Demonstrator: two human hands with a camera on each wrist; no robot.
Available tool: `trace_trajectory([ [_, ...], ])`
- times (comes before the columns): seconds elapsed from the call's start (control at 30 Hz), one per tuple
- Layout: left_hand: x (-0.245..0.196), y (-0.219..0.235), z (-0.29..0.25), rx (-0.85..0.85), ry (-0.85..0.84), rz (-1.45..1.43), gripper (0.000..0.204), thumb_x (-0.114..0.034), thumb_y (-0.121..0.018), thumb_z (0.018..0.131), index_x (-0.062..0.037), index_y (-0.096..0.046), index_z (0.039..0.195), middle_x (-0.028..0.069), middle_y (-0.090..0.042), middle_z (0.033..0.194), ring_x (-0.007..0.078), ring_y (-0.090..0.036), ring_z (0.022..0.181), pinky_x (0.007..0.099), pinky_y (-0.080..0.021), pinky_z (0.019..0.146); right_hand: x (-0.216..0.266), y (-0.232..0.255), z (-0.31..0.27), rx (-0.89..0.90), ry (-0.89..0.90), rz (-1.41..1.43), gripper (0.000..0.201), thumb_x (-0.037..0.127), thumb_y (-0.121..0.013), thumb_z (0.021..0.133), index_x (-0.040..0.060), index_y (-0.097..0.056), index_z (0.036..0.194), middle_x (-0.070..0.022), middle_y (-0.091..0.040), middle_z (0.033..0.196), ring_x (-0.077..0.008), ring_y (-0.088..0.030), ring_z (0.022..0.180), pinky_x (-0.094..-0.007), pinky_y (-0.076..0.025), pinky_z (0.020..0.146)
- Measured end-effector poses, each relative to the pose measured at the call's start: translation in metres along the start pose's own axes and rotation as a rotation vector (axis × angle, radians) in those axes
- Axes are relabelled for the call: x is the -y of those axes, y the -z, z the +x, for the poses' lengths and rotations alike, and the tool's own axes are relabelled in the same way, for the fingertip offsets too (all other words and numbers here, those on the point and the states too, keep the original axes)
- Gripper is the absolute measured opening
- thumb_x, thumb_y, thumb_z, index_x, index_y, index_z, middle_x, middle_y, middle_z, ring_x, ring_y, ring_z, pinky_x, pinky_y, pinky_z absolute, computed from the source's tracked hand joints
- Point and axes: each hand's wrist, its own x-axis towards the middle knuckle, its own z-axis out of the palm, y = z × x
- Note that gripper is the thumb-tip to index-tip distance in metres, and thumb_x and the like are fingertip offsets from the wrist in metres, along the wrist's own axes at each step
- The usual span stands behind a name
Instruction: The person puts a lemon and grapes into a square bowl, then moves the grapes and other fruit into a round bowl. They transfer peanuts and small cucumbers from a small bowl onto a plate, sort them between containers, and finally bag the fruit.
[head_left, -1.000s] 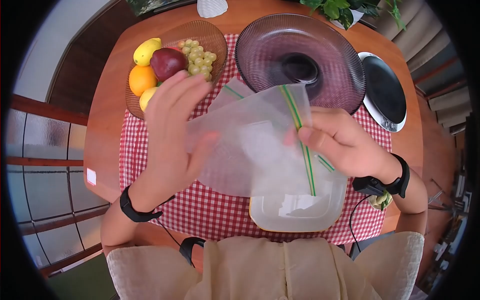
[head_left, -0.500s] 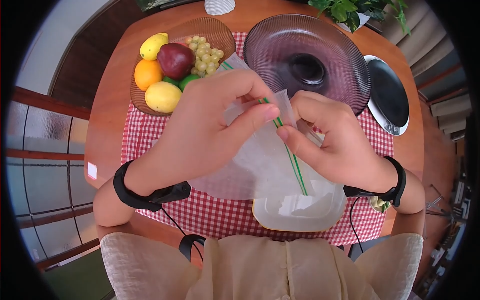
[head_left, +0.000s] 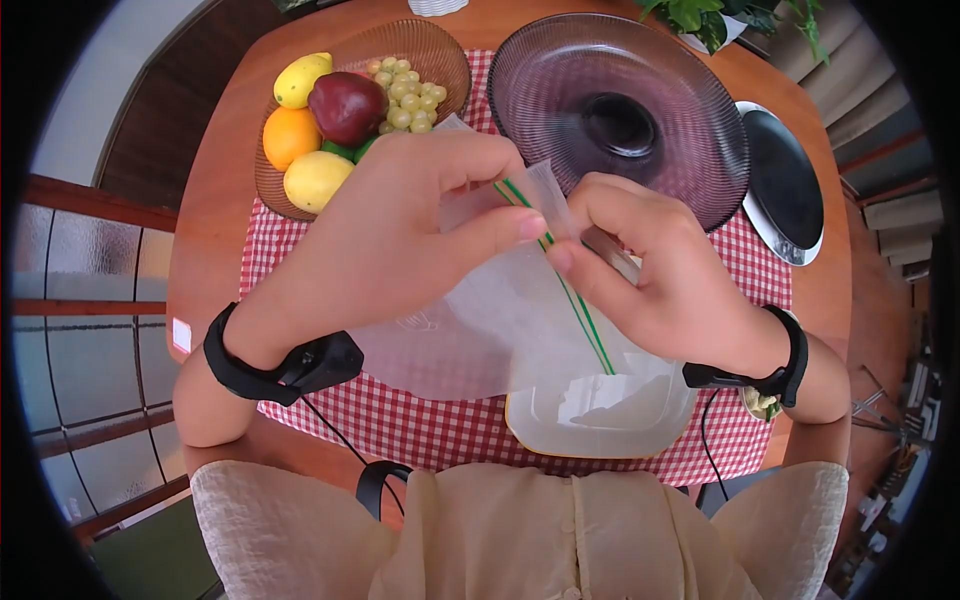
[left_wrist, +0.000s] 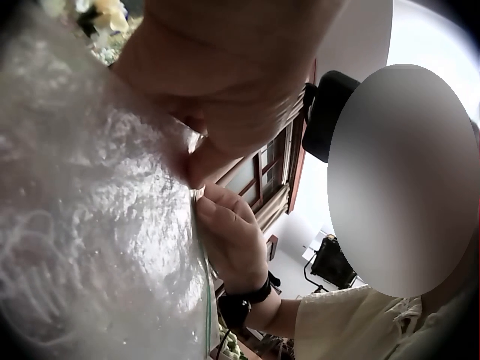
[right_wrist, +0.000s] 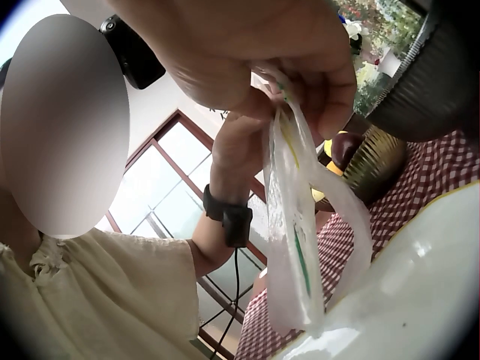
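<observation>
A clear plastic zip bag (head_left: 480,310) with a green seal strip (head_left: 583,320) is held up between both hands in the head view. My left hand (head_left: 395,225) pinches the bag's top edge near its upper end, thumb against the strip. Right beside it, the right hand (head_left: 665,275) pinches the same edge, so the two thumbs are close together. Below the bag stands a white dish (head_left: 600,435) with a yellow rim, partly covered by it. In the right wrist view the bag (right_wrist: 289,262) hangs in folds from the fingers, over the dish (right_wrist: 420,270).
An amber glass bowl (head_left: 440,50) holds lemons, an orange (head_left: 291,139), a dark red fruit (head_left: 346,108) and grapes (head_left: 409,95). A large purple glass bowl (head_left: 690,130) stands behind the hands. Right of it lies a black oval plate (head_left: 785,180). Red-checked cloth (head_left: 440,430) covers the table's middle.
The left hand has come from the bag's left side to pinch the strip beside the right hand. Over the last half second both hands have shifted slightly left with the bag.
</observation>
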Motion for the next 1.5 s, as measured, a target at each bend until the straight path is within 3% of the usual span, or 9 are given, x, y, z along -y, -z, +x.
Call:
trace_trajectory([
  [0.2, -0.001, 0.009, -0.006, -0.125, 0.113, -0.117, 0.011, -0.007, -0.068, 0.085, -0.0003, -0.064, 0.093, -0.0007, -0.061, 0.085, 0.0067, -0.054, 0.083, 0.0241, -0.043, 0.079, -0.005, -0.001, -0.010, 0.073, -0.053, -0.001, 0.008, 0.000, -0.063, 0.082, -0.0030, -0.055, 0.083, -0.0118, -0.048, 0.072, -0.0234, -0.048, 0.061, -0.0318, -0.039, 0.057],
  [0.4, 0.000, 0.015, 0.001, 0.080, 0.036, -0.199, 0.010, -0.005, -0.068, 0.085, -0.0001, -0.066, 0.094, -0.0010, -0.062, 0.088, 0.0076, -0.055, 0.085, 0.0236, -0.044, 0.080, -0.005, -0.001, -0.005, 0.079, -0.006, -0.013, 0.008, -0.001, -0.063, 0.081, -0.0037, -0.055, 0.082, -0.0130, -0.048, 0.072, -0.0268, -0.048, 0.062, -0.0348, -0.039, 0.057],
  [0.47, -0.001, 0.011, 0.003, 0.083, 0.160, -0.355, 0.008, -0.005, -0.069, 0.084, 0.0002, -0.066, 0.090, -0.0005, -0.062, 0.087, 0.0077, -0.056, 0.084, 0.0228, -0.044, 0.078, -0.003, -0.001, -0.003, 0.079, 0.003, -0.022, 0.008, -0.001, -0.062, 0.082, -0.0038, -0.054, 0.082, -0.0132, -0.048, 0.072, -0.0273, -0.048, 0.062, -0.0351, -0.039, 0.056],
  [0.6, 0.004, 0.011, -0.001, 0.020, 0.032, -0.199, 0.007, -0.005, -0.069, 0.084, 0.0005, -0.067, 0.087, 0.0004, -0.064, 0.086, 0.0075, -0.058, 0.082, 0.0220, -0.044, 0.075, -0.001, 0.001, -0.005, 0.095, -0.049, 0.041, 0.008, -0.001, -0.062, 0.082, -0.0032, -0.055, 0.081, -0.0124, -0.049, 0.071, -0.0270, -0.048, 0.063, -0.0344, -0.039, 0.057],
  [0.8, 0.015, 0.033, -0.010, 0.008, 0.224, -0.408, 0.013, -0.008, -0.070, 0.085, 0.0003, -0.070, 0.095, 0.0016, -0.067, 0.086, 0.0084, -0.061, 0.082, 0.0244, -0.048, 0.076, -0.014, 0.001, -0.021, 0.120, 0.003, 0.004, 0.007, 0.000, -0.064, 0.082, -0.0033, -0.057, 0.080, -0.0119, -0.052, 0.071, -0.0264, -0.050, 0.064, -0.0349, -0.041, 0.057],
  [0.97, -0.002, 0.045, 0.000, -0.069, -0.164, 0.221, 0.025, -0.003, -0.074, 0.071, -0.0035, -0.069, 0.096, 0.0032, -0.065, 0.089, 0.0149, -0.058, 0.088, 0.0284, -0.043, 0.080, -0.008, 0.000, -0.017, 0.118, 0.005, 0.009, 0.008, 0.001, -0.063, 0.078, -0.0034, -0.057, 0.075, -0.0167, -0.050, 0.067, -0.0368, -0.052, 0.064, -0.0440, -0.042, 0.057],
  [1.07, -0.031, 0.044, 0.007, 0.064, -0.411, 0.678, 0.030, -0.009, -0.075, 0.064, -0.0054, -0.069, 0.094, 0.0034, -0.064, 0.088, 0.0222, -0.056, 0.090, 0.0352, -0.041, 0.084, -0.008, -0.003, -0.016, 0.135, 0.026, 0.049, 0.004, -0.001, -0.063, 0.083, -0.0042, -0.061, 0.081, -0.0120, -0.054, 0.070, -0.0256, -0.050, 0.061, -0.0354, -0.040, 0.054],
  [1.13, -0.031, 0.031, 0.005, 0.118, -0.414, 0.714, 0.029, -0.010, -0.075, 0.064, -0.0064, -0.068, 0.093, 0.0027, -0.063, 0.087, 0.0237, -0.056, 0.089, 0.0372, -0.040, 0.085, -0.004, -0.006, -0.014, 0.126, -0.031, 0.033, 0.008, 0.002, -0.063, 0.078, -0.0030, -0.058, 0.073, -0.0161, -0.050, 0.067, -0.0355, -0.052, 0.063, -0.0435, -0.042, 0.056],
  [1.5, -0.006, 0.009, -0.001, 0.098, -0.411, 0.639, 0.008, -0.012, -0.064, 0.078, -0.0076, -0.059, 0.083, 0.0054, -0.056, 0.081, 0.0269, -0.052, 0.082, 0.0396, -0.039, 0.079, -0.006, 0.003, -0.026, 0.081, -0.042, 0.010, 0.007, 0.002, -0.063, 0.077, -0.0029, -0.059, 0.076, -0.0165, -0.054, 0.069, -0.0344, -0.054, 0.064, -0.0417, -0.044, 0.057],
])
